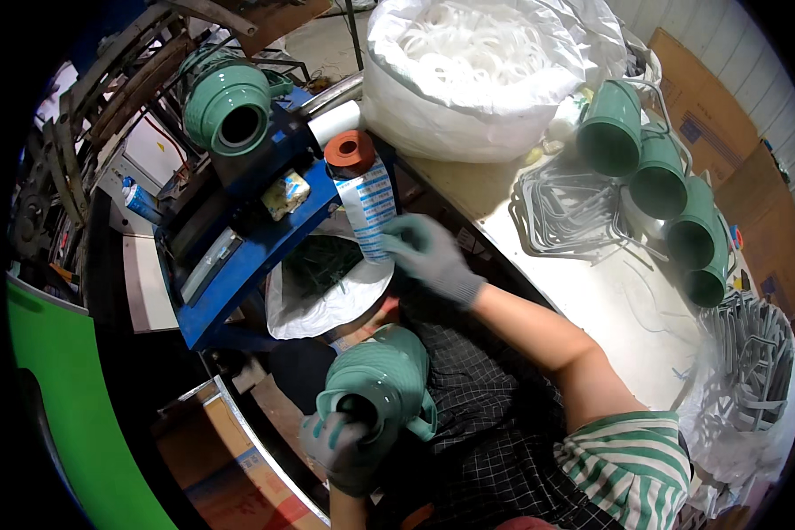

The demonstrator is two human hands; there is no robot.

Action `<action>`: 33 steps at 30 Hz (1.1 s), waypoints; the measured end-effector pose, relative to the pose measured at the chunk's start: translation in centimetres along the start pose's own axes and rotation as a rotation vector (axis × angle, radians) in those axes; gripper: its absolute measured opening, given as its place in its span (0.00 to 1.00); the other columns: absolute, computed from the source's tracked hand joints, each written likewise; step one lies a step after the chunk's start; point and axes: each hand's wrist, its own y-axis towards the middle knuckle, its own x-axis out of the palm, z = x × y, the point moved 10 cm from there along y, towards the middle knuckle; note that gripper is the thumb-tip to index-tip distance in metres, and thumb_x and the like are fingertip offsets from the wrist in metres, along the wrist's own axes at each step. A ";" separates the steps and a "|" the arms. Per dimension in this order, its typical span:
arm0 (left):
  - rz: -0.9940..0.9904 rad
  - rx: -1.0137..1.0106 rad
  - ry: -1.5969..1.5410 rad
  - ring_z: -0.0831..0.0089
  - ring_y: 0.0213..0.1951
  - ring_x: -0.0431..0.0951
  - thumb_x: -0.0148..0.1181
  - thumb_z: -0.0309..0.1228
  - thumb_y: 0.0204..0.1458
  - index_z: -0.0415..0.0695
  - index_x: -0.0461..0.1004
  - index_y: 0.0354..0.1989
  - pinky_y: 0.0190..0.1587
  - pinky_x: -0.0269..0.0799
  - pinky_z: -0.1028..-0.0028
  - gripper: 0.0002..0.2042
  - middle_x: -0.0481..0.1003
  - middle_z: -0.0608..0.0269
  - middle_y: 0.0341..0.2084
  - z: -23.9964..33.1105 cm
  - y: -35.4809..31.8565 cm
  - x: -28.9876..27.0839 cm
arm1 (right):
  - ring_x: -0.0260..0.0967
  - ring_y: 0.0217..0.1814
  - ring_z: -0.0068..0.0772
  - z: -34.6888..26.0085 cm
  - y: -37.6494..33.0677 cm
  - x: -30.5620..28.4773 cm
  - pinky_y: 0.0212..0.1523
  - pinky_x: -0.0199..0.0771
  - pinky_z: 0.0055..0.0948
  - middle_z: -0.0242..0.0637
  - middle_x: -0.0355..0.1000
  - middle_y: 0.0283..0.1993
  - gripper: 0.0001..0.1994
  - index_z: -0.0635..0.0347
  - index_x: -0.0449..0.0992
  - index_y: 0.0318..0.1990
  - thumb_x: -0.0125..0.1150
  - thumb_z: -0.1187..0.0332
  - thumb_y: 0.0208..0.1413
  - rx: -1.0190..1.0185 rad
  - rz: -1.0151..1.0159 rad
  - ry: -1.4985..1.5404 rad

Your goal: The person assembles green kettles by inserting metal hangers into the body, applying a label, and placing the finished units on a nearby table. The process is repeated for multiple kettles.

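A green plastic thermos jug body (384, 371), with a quilted pattern and a side handle, lies tilted in my lap, its dark round mouth facing me. My left hand (340, 450), in a grey glove, grips it at the mouth rim. A strip of white-and-blue labels (368, 203) hangs from a roll with an orange-red core (350, 153) on the blue machine. At the strip's right edge, the gloved fingers of my right hand (435, 263) close on it, slightly blurred. Below the strip sits a white bag (296, 314) with dark green pieces inside.
Another green jug (225, 106) rests on the blue machine frame (238, 296). On the white table (592, 305) are green cylinders (609, 132), grey wire handles (561, 212) and a big sack (468, 115) of white rings. A bag of grey handles (755, 362) stands right.
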 end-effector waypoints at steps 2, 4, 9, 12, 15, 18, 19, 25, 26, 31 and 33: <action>0.010 0.003 -0.013 0.56 0.32 0.77 0.83 0.36 0.30 0.57 0.74 0.32 0.34 0.66 0.58 0.22 0.74 0.63 0.27 0.4 0.4 -1.1 | 0.76 0.41 0.33 3.4 -3.5 -8.0 0.43 0.78 0.35 0.39 0.77 0.43 0.17 0.57 0.80 0.42 0.75 0.55 0.57 -0.011 0.271 -0.157; -0.010 0.006 -0.049 0.56 0.32 0.77 0.84 0.35 0.30 0.56 0.74 0.31 0.35 0.66 0.58 0.22 0.74 0.63 0.27 0.8 1.0 -1.3 | 0.76 0.38 0.40 4.3 -6.6 -15.2 0.41 0.77 0.40 0.41 0.75 0.39 0.18 0.57 0.78 0.39 0.76 0.54 0.55 0.117 0.443 -0.512; -0.082 0.087 -0.079 0.58 0.31 0.77 0.83 0.38 0.29 0.55 0.76 0.28 0.33 0.64 0.59 0.19 0.75 0.65 0.28 2.1 1.7 1.3 | 0.77 0.42 0.51 6.6 -8.4 -21.3 0.42 0.77 0.46 0.44 0.73 0.43 0.19 0.53 0.75 0.40 0.71 0.48 0.56 0.062 0.426 -1.140; -0.117 0.103 -0.061 0.58 0.31 0.76 0.82 0.40 0.29 0.55 0.76 0.26 0.32 0.62 0.59 0.18 0.76 0.66 0.29 3.3 2.3 1.8 | 0.78 0.47 0.50 6.7 -7.8 -22.5 0.46 0.78 0.47 0.43 0.75 0.47 0.17 0.50 0.77 0.44 0.66 0.48 0.60 0.192 0.385 -1.107; -0.073 0.101 -0.060 0.58 0.30 0.76 0.82 0.39 0.30 0.56 0.77 0.28 0.32 0.62 0.59 0.18 0.76 0.66 0.30 3.5 2.0 1.8 | 0.79 0.49 0.48 6.8 -7.2 -23.4 0.47 0.78 0.47 0.42 0.77 0.48 0.18 0.49 0.79 0.46 0.64 0.46 0.61 0.213 0.309 -1.138; -0.053 0.080 -0.065 0.58 0.30 0.76 0.83 0.38 0.30 0.56 0.77 0.29 0.32 0.62 0.59 0.19 0.77 0.66 0.30 3.3 1.0 2.0 | 0.80 0.43 0.49 5.0 -7.4 -23.3 0.43 0.77 0.48 0.42 0.78 0.42 0.17 0.53 0.79 0.41 0.61 0.48 0.65 0.134 0.335 -1.183; -0.080 0.087 -0.067 0.58 0.31 0.76 0.83 0.38 0.30 0.56 0.77 0.30 0.32 0.63 0.59 0.19 0.77 0.66 0.31 3.3 1.1 2.2 | 0.79 0.41 0.49 3.4 -7.4 -24.3 0.42 0.77 0.48 0.42 0.78 0.40 0.17 0.54 0.79 0.40 0.62 0.49 0.65 0.085 0.432 -1.055; -0.145 0.138 -0.038 0.53 0.35 0.80 0.83 0.31 0.31 0.52 0.74 0.36 0.37 0.69 0.56 0.23 0.80 0.60 0.36 4.4 1.2 2.4 | 0.68 0.29 0.18 0.3 -7.0 -30.9 0.31 0.69 0.23 0.28 0.75 0.31 0.11 0.63 0.80 0.43 0.64 0.63 0.68 -0.062 0.728 -0.129; -0.155 0.146 -0.031 0.54 0.36 0.80 0.83 0.31 0.32 0.52 0.75 0.36 0.37 0.69 0.56 0.23 0.80 0.59 0.37 4.4 1.2 2.5 | 0.66 0.29 0.15 0.8 -7.1 -32.1 0.30 0.67 0.20 0.26 0.74 0.31 0.10 0.64 0.80 0.43 0.63 0.65 0.69 -0.029 0.748 -0.080; -0.082 0.150 -0.006 0.57 0.42 0.81 0.82 0.36 0.33 0.50 0.77 0.49 0.41 0.71 0.57 0.30 0.81 0.57 0.43 4.6 0.7 2.5 | 0.67 0.22 0.17 3.3 -8.9 -34.7 0.21 0.67 0.22 0.31 0.74 0.30 0.10 0.65 0.76 0.45 0.58 0.65 0.72 -0.047 0.896 0.159; -0.066 -0.099 -0.269 0.55 0.46 0.80 0.78 0.34 0.40 0.47 0.74 0.56 0.46 0.73 0.56 0.31 0.79 0.50 0.47 1.7 -0.4 1.8 | 0.70 0.23 0.19 0.5 -9.5 -33.6 0.23 0.72 0.21 0.32 0.74 0.31 0.08 0.62 0.74 0.44 0.56 0.66 0.72 -0.253 0.865 0.096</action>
